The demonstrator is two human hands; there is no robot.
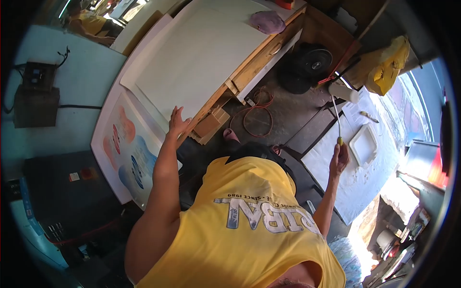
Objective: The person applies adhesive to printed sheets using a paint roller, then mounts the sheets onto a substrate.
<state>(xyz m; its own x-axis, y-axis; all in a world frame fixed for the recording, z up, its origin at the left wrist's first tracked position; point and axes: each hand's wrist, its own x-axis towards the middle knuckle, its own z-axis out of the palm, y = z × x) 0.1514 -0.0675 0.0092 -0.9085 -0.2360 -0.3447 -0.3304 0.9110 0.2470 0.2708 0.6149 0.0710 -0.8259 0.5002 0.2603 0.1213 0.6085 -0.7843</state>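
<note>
While the right hand (340,159) is wrapped round the yellow-green handle (340,141) of a roller (345,93), the left hand (178,123) is wide, fingers spread and holding nothing that can be seen. Right grip: narrow, on the handle only; the thin rod (338,118) runs forward from it to the pale sleeve of the roller, ahead of the fist. Whether that sleeve touches anything below cannot be told.

Just to the right of the right grip: white tray (356,145), lying on the pale-covered table (322,156). Small brush (369,116) ahead of the tray, also on the table. Farther ahead and to the right of the right grip: yellow bag (388,67), hanging.

Left hand is at the near end of the large pale sheet (192,57), by the wooden edge of the bench; contact with either is unclear. To the left of this hand: print (127,125) with orange and blue shapes. Just to its right, lower down: cardboard (210,126). Well ahead of it, at the far end of the sheet: purple cloth (266,22).

Between the two hands, on the floor and farther forward: orange cord (272,117), loosely coiled.
</note>
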